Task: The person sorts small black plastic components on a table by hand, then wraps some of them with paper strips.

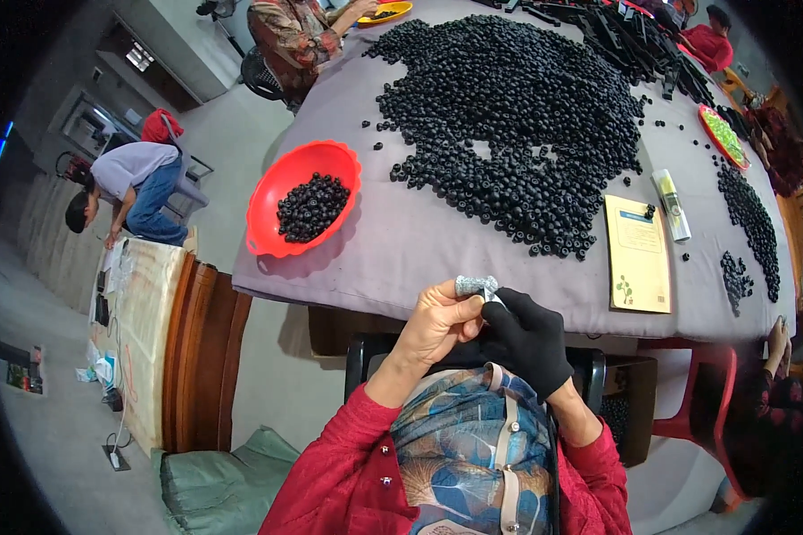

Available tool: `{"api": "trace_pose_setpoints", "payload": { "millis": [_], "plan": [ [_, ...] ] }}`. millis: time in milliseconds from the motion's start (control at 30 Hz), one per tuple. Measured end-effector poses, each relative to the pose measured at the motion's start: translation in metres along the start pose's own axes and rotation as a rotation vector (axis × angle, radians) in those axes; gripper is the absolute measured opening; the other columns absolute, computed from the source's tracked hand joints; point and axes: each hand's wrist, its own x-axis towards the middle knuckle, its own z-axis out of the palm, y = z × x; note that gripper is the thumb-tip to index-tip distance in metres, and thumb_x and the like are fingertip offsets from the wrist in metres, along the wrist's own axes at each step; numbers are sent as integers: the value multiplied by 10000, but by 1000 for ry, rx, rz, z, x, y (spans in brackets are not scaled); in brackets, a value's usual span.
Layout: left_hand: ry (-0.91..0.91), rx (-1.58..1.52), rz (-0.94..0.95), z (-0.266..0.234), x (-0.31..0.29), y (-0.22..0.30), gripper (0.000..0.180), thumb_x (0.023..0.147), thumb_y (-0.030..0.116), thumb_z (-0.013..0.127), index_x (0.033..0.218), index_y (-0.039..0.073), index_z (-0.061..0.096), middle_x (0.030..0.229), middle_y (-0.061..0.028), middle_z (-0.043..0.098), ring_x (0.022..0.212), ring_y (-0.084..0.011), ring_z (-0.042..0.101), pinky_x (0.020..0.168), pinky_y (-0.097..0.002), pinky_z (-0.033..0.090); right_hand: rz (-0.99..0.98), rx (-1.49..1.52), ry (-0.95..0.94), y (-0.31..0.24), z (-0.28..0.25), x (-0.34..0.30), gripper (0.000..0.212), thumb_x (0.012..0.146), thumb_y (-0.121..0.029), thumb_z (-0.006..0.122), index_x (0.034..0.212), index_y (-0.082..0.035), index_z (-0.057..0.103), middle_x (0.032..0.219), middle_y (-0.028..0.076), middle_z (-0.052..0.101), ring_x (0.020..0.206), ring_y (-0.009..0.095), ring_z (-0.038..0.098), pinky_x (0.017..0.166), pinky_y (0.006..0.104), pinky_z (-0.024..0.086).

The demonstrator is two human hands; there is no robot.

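My left hand (pixel 439 323) is bare, its fingers curled and pressed together just in front of the table's near edge. At its index fingertip is a speckled silver-grey strip (pixel 475 285), which looks wrapped round the finger. A black glove covers my right hand (pixel 531 337), which pinches the pale loose end of that strip beside my left thumb. Where the fingertips meet, the detail is too small to make out. Beyond both hands, a large heap of small black ring-shaped beads (pixel 509 107) spreads over the grey tablecloth (pixel 375 259).
A red scalloped bowl (pixel 263 201) of black beads stands at left. To the right lie a yellow booklet (pixel 638 259) and a white tube (pixel 672 205). Black strips (pixel 616 45) pile up far right. Other people sit around the table; one person (pixel 143 174) bends over at far left.
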Motion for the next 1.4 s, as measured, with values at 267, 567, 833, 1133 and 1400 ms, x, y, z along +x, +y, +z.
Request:
{"api": "trace_pose_setpoints", "payload": {
  "millis": [267, 567, 833, 1133, 1400],
  "plan": [
    [461, 455, 445, -58, 11, 72, 173, 802, 22, 551, 963, 28, 612, 667, -16, 563, 459, -52, 463, 382, -175, 348, -14, 56, 25, 13, -2, 5, 245, 811, -169, 589, 1007, -22, 589, 867, 125, 635, 778, 127, 596, 669, 255, 468],
    [961, 1133, 585, -144, 30, 167, 295, 813, 145, 579, 1077, 17, 558, 578, -13, 517, 433, -74, 428, 384, -224, 333, -328, -272, -61, 31, 0, 0, 278, 787, -96, 552, 1064, -110, 566, 1046, 118, 574, 852, 240, 605, 735, 281, 489],
    [319, 1468, 711, -59, 84, 41, 149, 708, 87, 639, 832, 17, 594, 710, -93, 496, 598, -218, 509, 541, -347, 407, -359, -296, -31, 24, -4, 1, 387, 675, -121, 679, 1022, -14, 546, 984, 164, 577, 828, 255, 602, 714, 296, 489],
    [117, 1707, 685, -6, 130, -43, 286, 700, 185, 661, 942, 75, 553, 866, -103, 500, 741, -289, 569, 605, -388, 474, -110, 99, 140, 8, -17, -1, 262, 796, -108, 595, 1025, 19, 583, 896, 108, 631, 791, 115, 575, 699, 256, 463],
    [131, 1732, 594, -14, 150, -47, 146, 752, 133, 581, 871, 99, 504, 866, -148, 494, 691, -374, 572, 598, -467, 457, -455, -252, 146, 10, -23, 4, 250, 808, -100, 579, 1029, 17, 583, 902, 95, 629, 802, 101, 565, 699, 244, 461]
  ]
}}
